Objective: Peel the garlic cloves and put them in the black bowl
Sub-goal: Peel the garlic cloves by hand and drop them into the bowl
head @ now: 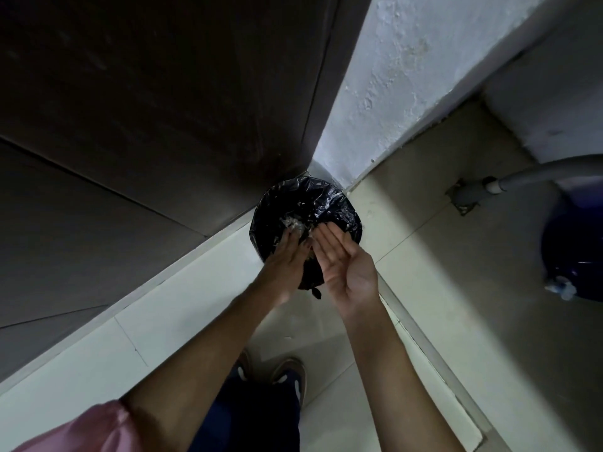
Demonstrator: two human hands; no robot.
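I stand over a bin lined with a black plastic bag (321, 203) in the corner of the floor. Pale garlic skins (293, 226) lie inside the bag, just past my fingertips. My left hand (285, 262) is stretched flat over the bin's near rim, palm down, fingers straight. My right hand (339, 262) is beside it, palm turned up and fingers straight, holding nothing. The two hands are close together above the bin. No garlic cloves and no black bowl are in view.
A dark door or cabinet panel (156, 102) fills the left. A white rough wall (408, 76) meets it at the corner behind the bin. A grey pipe (509, 181) and a dark blue container (577, 256) stand at the right. My shoes (287, 376) are on the pale tiled floor.
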